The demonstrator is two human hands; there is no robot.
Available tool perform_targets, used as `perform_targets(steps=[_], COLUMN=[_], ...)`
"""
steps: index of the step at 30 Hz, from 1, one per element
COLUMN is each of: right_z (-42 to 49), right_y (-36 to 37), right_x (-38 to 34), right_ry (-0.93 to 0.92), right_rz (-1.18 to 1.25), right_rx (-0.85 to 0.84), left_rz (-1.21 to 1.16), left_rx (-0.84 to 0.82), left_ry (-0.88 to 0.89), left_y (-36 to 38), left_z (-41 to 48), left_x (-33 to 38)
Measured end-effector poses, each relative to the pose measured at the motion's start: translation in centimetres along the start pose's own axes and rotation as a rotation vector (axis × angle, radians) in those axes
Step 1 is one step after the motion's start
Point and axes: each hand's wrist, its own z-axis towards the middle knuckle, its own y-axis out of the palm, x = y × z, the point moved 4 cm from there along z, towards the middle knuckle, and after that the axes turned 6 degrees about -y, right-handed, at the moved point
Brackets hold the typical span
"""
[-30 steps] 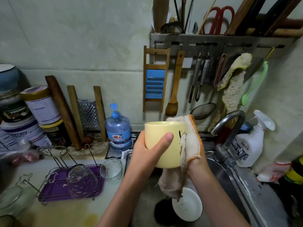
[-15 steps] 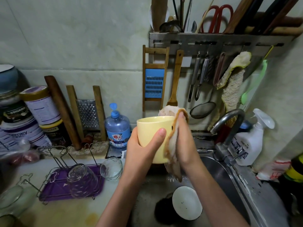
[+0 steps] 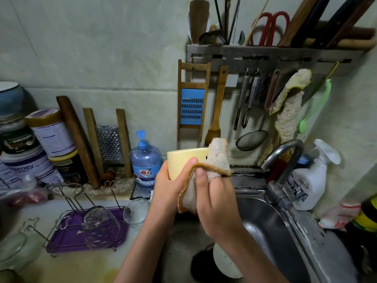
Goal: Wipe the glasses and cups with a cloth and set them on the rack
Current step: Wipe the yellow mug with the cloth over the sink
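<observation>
My left hand (image 3: 167, 187) grips a pale yellow cup (image 3: 181, 160) above the front of the sink. My right hand (image 3: 214, 203) presses a grey cloth with an orange edge (image 3: 216, 162) against the cup's right side and over its rim. On the counter at the left stands a wire rack on a purple tray (image 3: 67, 235). A clear glass (image 3: 101, 226) rests upside down on the rack. Another clear glass (image 3: 136, 212) stands upright just right of the rack. A further glass (image 3: 14, 250) lies at the far left edge.
A steel sink (image 3: 271, 227) with a curved tap (image 3: 285, 158) lies under my hands, with a white dish (image 3: 224, 262) in it. A blue-capped bottle (image 3: 145, 162), tins, graters and a spray bottle (image 3: 310, 180) line the back. Utensils hang on the wall rail.
My right hand has swung with the cloth from the cup's far right side round to its near side and come over the rim. The cup has stayed at about the same height.
</observation>
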Motion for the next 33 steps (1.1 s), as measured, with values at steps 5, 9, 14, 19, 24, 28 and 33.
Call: perform_targets(steps=[5,9,14,19,24,28,33], right_z=[4.1,3.9,-0.3,-0.2,-0.4,1.2,0.3], right_y=[-0.7,-0.3,0.6,0.9,1.7,1.4,0.0], right_x=[2.3,2.1,-0.8,1.1,3.6,1.9,0.5], right_ry=[0.282,0.486,-0.023,0.124,0.747,0.81,0.83], right_rz=[0.582,0.537,-0.184,0.393,1.033,1.465,1.578], right_rx=[-0.03,-0.035,0.004,0.107,0.337,0.424,0.323], left_rz=[-0.057,-0.134,-0.181,-0.27,-0.252,-0.167,0.052], left_rx=[-0.09,-0.074,0.017,-0.019,0.016,0.083,0.099], left_ry=[0.056,0.003,-0.105,-0.134,-0.014,0.173,0.27], left_y=[0.1,0.5,0.3,0.5,2.0,2.3,1.5], left_z=[-0.4,-0.6,-0.3,-0.3,-0.8,-0.8,0.4], left_x=[-0.3,-0.3,-0.3,-0.2,-0.3,-0.9,-0.9])
